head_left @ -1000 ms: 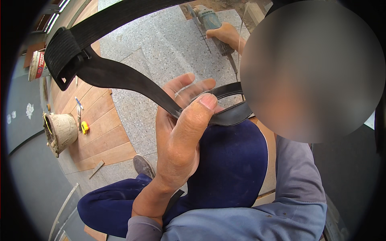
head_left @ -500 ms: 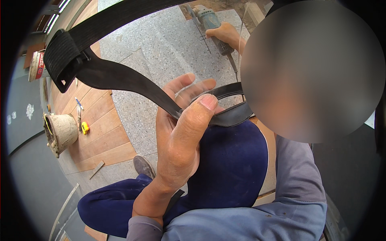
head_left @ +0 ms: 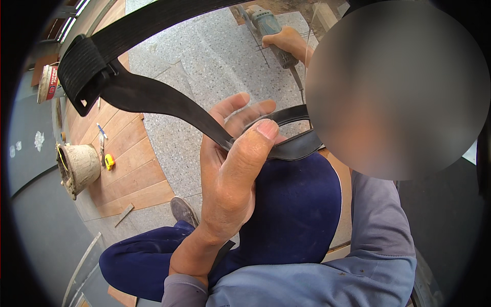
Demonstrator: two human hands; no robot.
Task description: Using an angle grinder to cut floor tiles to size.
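Observation:
My left hand (head_left: 227, 184) grips clear plastic eyewear or a visor with a black rim (head_left: 294, 146), its thumb over the front and fingers curled behind. A wide black strap (head_left: 148, 97) with a buckle loops from it to the upper left. At the top, my right hand (head_left: 286, 43) is closed around a teal-and-dark angle grinder (head_left: 268, 20), which rests on speckled grey tile (head_left: 169, 133) marked with dark lines. My right forearm disappears behind a blurred circle that hides much of the right side. My bent legs (head_left: 291, 215) in navy trousers are beneath my left hand.
At left are wooden planks (head_left: 133, 169), a crusted bucket (head_left: 82, 169), a yellow tape measure (head_left: 109, 162), a red-and-white pail (head_left: 47, 82), a pen (head_left: 101, 130) and a small flat strip (head_left: 124, 215). Grey panels (head_left: 36, 220) border the floor; dirt and timber (head_left: 325, 18) show at top.

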